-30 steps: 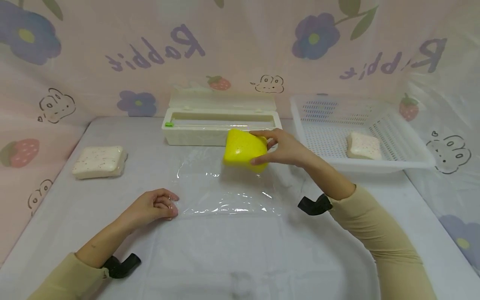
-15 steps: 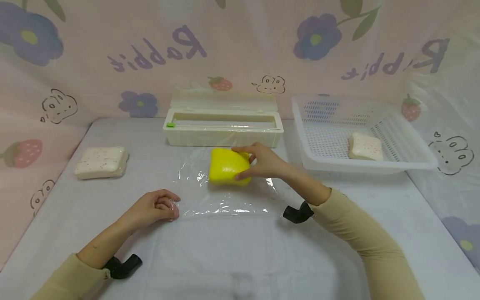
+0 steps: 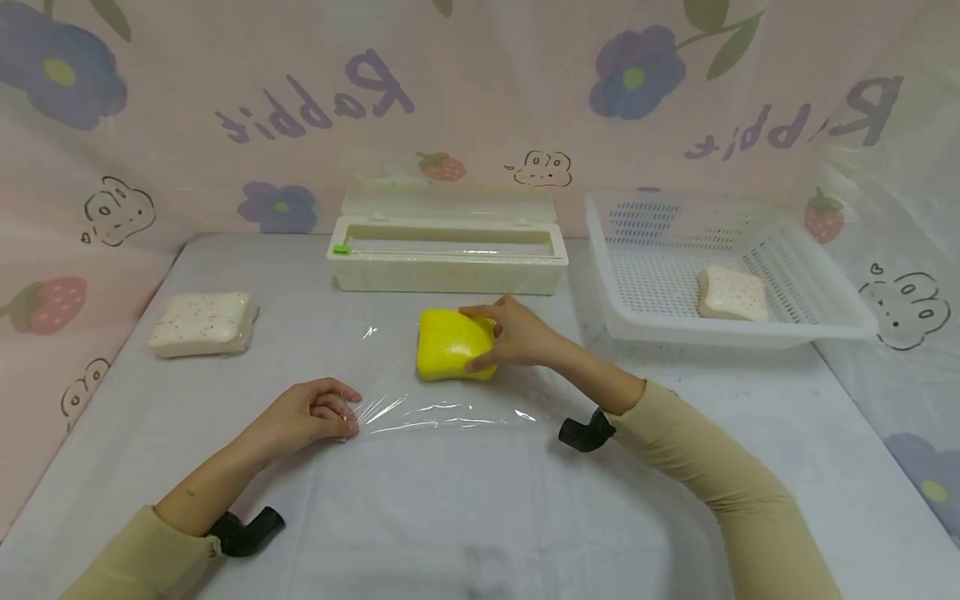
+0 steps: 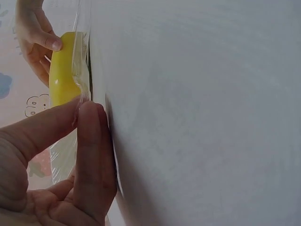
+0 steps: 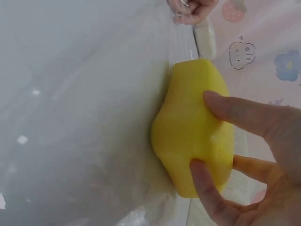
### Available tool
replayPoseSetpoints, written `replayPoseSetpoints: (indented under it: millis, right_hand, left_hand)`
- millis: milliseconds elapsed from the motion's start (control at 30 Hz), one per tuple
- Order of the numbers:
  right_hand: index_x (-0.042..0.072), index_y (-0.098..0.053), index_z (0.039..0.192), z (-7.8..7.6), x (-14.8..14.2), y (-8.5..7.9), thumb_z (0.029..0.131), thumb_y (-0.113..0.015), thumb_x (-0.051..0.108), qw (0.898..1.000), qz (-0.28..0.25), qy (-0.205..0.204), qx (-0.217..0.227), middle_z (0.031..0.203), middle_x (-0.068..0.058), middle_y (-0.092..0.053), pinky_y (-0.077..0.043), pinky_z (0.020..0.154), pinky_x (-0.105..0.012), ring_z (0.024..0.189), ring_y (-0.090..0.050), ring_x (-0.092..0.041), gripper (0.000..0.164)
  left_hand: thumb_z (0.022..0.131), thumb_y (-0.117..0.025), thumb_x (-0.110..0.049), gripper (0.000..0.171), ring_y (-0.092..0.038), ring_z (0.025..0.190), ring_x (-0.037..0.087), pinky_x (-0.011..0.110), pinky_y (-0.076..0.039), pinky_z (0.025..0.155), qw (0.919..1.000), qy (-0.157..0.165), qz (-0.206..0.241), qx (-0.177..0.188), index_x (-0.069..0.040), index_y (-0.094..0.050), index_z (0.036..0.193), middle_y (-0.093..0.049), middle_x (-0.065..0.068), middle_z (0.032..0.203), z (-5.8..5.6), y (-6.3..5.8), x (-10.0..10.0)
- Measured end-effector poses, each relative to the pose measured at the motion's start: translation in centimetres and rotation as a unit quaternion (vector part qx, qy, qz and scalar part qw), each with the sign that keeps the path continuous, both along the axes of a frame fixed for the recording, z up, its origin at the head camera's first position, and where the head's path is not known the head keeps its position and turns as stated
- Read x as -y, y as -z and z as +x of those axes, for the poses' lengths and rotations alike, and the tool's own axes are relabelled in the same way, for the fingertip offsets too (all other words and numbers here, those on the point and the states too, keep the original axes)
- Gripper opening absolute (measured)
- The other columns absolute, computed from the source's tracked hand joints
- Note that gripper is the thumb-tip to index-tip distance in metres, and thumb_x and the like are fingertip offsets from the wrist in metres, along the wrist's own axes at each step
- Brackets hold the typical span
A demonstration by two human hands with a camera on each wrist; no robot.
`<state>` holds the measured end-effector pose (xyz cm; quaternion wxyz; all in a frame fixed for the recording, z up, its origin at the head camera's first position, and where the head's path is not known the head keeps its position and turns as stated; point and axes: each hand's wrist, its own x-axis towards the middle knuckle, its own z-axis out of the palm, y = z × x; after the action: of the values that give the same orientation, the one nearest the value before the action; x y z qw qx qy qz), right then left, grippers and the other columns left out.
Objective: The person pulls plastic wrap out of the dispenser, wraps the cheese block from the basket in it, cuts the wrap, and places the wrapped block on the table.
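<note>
My right hand (image 3: 517,332) grips the right side of a smooth yellow block (image 3: 450,343) with rounded corners, thumb on the near edge and fingers on the far edge. The block is over a sheet of cling film (image 3: 442,414) that runs forward from a cream dispenser box (image 3: 446,275). In the right wrist view, the yellow block (image 5: 193,132) looks very low over the film. With thumb and fingertips, my left hand (image 3: 311,412) pinches the film's near left corner; the left wrist view shows the gathered cling film (image 4: 81,56) between the fingertips.
The dispenser's lid (image 3: 450,202) stands raised, with a green cutter slide (image 3: 342,249) at its left end. A speckled cream block (image 3: 202,323) lies at the left. Another speckled block (image 3: 732,293) sits inside the white perforated basket (image 3: 750,335) at the right.
My right hand has brought the yellow block left, toward me and down onto or close to the film. My left hand stays at the corner, where the film now shows taut creases.
</note>
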<state>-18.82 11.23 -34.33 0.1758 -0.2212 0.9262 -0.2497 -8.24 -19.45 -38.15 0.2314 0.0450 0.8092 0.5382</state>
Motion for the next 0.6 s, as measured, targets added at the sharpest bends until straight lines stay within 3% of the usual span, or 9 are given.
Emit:
replayPoseSetpoints:
  millis: [233,467,600]
  right_hand:
    - [0.025,-0.044,0.145,0.36,0.05,0.3,0.071,-0.084,0.035,1.0,0.009,-0.001,0.009,0.124,-0.015,-0.047,-0.049,0.082,-0.034,0.102,-0.052,-0.027,0.085]
    - [0.022,-0.04,0.147,0.51,-0.35,0.15,0.075,-0.081,0.035,0.999,0.016,-0.043,0.011,0.119,-0.015,-0.046,-0.047,0.077,-0.028,0.092,-0.051,-0.024,0.083]
    - [0.021,-0.037,0.149,0.5,-0.61,-0.06,0.075,-0.081,0.035,0.998,0.01,-0.056,0.024,0.123,-0.017,-0.044,-0.048,0.08,-0.029,0.095,-0.053,-0.025,0.087]
  left_hand:
    - [0.081,-0.07,-0.004,0.047,-0.065,0.076,0.009,0.022,-0.055,0.072,1.0,0.002,0.004,-0.001,0.01,-0.05,0.121,-0.066,0.007,0.087,-0.05,0.11,0.01]
    - [0.08,-0.073,-0.004,0.055,-0.065,0.075,0.01,0.022,-0.055,0.07,0.9998,0.002,-0.001,-0.019,0.011,-0.046,0.125,-0.066,0.008,0.088,-0.05,0.15,0.13]
    - [0.078,-0.077,-0.009,0.061,-0.065,0.073,0.01,0.021,-0.052,0.068,0.9966,-0.006,-0.054,-0.061,0.009,-0.046,0.127,-0.067,0.007,0.089,0.22,-0.03,0.02]
